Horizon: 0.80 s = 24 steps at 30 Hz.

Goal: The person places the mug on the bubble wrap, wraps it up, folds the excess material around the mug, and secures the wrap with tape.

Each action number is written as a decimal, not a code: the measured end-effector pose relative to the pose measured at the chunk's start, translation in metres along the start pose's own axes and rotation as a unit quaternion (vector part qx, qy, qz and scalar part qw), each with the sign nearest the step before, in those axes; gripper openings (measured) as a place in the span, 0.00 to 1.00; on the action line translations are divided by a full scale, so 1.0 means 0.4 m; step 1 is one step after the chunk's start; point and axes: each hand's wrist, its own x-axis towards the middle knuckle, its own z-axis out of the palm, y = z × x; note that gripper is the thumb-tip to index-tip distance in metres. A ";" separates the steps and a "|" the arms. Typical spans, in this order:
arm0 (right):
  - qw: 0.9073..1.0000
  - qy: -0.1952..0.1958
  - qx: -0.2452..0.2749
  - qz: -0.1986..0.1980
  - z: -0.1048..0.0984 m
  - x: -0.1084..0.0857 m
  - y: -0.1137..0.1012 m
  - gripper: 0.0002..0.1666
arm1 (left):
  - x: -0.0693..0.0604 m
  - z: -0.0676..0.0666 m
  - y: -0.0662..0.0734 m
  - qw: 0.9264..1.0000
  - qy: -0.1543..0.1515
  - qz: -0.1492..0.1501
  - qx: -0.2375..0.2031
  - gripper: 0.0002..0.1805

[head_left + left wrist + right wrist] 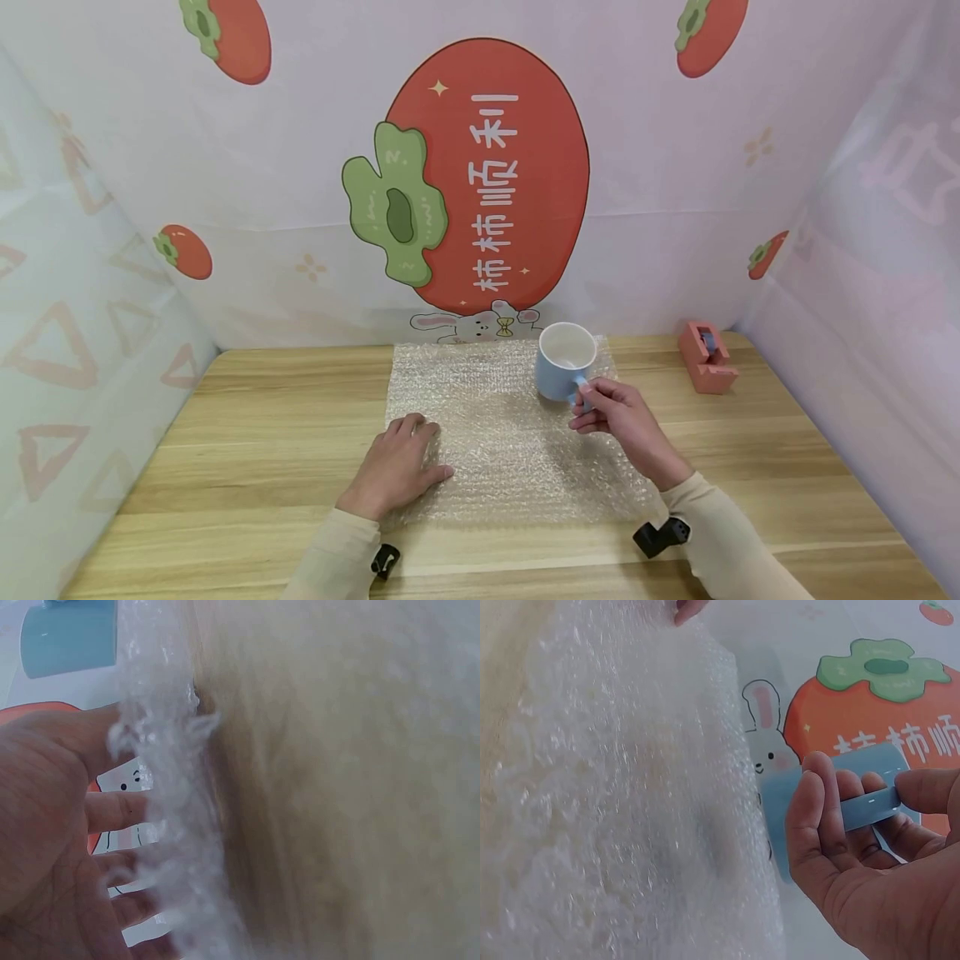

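Note:
A light-blue mug point(557, 379) with a white inside is upright over the back right part of a sheet of bubble wrap point(487, 450). My right hand point(618, 417) grips the mug by its handle point(870, 808), thumb and fingers around it in the right wrist view. I cannot tell whether the mug's base touches the sheet. On the left edge of the bubble wrap rests my left hand point(397, 462), its fingers spread and loosely bent. The left wrist view shows that hand point(67, 802) beside the sheet's edge, fingertips partly hidden by the plastic.
A pink tape dispenser point(707, 358) stands at the back right of the wooden table point(277, 450). Behind the table hangs a white cloth point(300, 183) printed with persimmons, and similar cloth closes off both sides.

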 end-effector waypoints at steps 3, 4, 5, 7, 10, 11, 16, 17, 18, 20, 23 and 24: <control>1.000 -0.005 0.004 -0.001 0.011 0.003 0.004 0.18 | 0.000 0.000 0.000 1.000 0.000 0.000 0.000 0.33; 1.000 -0.008 0.004 -0.002 0.014 0.003 0.005 0.18 | 0.000 0.000 0.001 1.000 0.000 0.000 0.000 0.33; 1.000 -0.011 0.004 -0.003 0.017 0.004 0.007 0.19 | 0.000 0.000 0.001 1.000 0.000 0.000 0.000 0.33; 1.000 -0.017 0.001 -0.004 0.023 0.005 0.010 0.19 | -0.001 0.000 0.001 1.000 0.000 -0.001 -0.001 0.33; 1.000 -0.026 -0.001 -0.003 0.032 0.007 0.014 0.19 | -0.001 -0.001 0.002 1.000 0.000 -0.001 -0.002 0.33; 1.000 -0.028 -0.001 -0.002 0.036 0.007 0.016 0.19 | -0.001 -0.001 0.002 1.000 0.000 -0.001 -0.003 0.33; 0.999 -0.038 0.001 -0.002 0.053 0.009 0.022 0.19 | 0.000 0.000 0.002 1.000 -0.001 -0.001 -0.003 0.33; 0.999 -0.039 0.000 -0.002 0.056 0.010 0.023 0.19 | -0.001 0.000 0.003 1.000 -0.001 -0.002 -0.003 0.34; 0.999 -0.039 0.000 -0.001 0.059 0.011 0.025 0.19 | -0.001 -0.001 0.003 1.000 -0.002 -0.002 -0.003 0.33; 0.999 -0.039 -0.002 -0.001 0.065 0.012 0.028 0.19 | -0.001 -0.001 0.003 1.000 -0.002 -0.003 -0.004 0.33; 0.999 -0.042 -0.004 -0.001 0.074 0.014 0.033 0.18 | -0.001 -0.001 0.003 1.000 -0.003 -0.003 -0.003 0.33; 0.999 -0.044 -0.004 -0.002 0.076 0.015 0.035 0.18 | -0.001 -0.001 0.003 1.000 -0.003 -0.003 -0.003 0.33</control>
